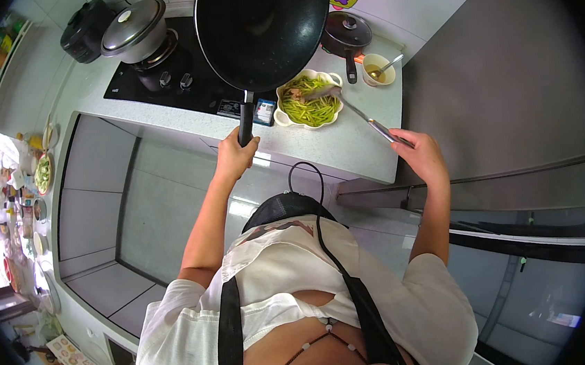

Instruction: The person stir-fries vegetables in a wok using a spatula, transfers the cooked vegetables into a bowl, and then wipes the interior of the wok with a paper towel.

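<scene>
My left hand [236,154] is wrapped round the black handle of a dark wok [262,29], which is lifted and tilted so its bare-looking inside faces me. In my right hand [420,155] is the handle end of a metal spatula [359,112]. Its blade rests on the food in a white scalloped dish [285,118]. Green strips of vegetable [318,112] with a few brown pieces [294,94] fill that dish, which stands on the counter just right of the wok's handle.
Left of the wok, a lidded grey pot [133,33] sits on the black gas hob [152,87]. A small dark lidded saucepan [346,35] and a cream bowl [378,71] with a spoon stand behind the dish. A tall grey fridge-like panel [507,87] borders the counter's right end.
</scene>
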The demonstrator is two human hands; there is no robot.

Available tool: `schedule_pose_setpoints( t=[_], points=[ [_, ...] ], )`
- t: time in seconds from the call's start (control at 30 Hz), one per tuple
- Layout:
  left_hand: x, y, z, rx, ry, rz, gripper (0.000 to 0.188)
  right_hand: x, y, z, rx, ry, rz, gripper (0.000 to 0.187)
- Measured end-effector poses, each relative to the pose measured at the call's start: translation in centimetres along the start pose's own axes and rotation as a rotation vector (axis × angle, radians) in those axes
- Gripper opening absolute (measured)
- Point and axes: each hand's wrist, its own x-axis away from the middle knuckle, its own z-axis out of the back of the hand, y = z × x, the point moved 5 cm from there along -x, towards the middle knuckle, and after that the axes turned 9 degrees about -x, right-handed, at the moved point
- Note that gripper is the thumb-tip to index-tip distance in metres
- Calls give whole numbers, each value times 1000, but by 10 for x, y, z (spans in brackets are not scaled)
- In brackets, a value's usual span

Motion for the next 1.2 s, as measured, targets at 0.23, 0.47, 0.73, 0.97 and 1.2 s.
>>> schedule_pose_setpoints(
  t=[0.23, 0.47, 0.73, 0.97, 1.2],
  points=[
    [-1, 9, -2, -15, -14, 7, 18, 0, 63, -30, -406, 69, -179, 30],
    [-2, 8, -4, -24, -18, -2, 18, 28, 71, -67, -655, -12, -298, 34],
    [-2, 7, -4, -29, -23, 5, 17, 13, 66, -53, -634, 52, -262, 34],
    [3, 4, 0, -25, -23, 27, 17, 46, 63, -26, -714, 38, -340, 36],
    [9, 4, -4, 153, -69, 56, 16, 55, 41, 0, -769, -6, -221, 45]
  ],
)
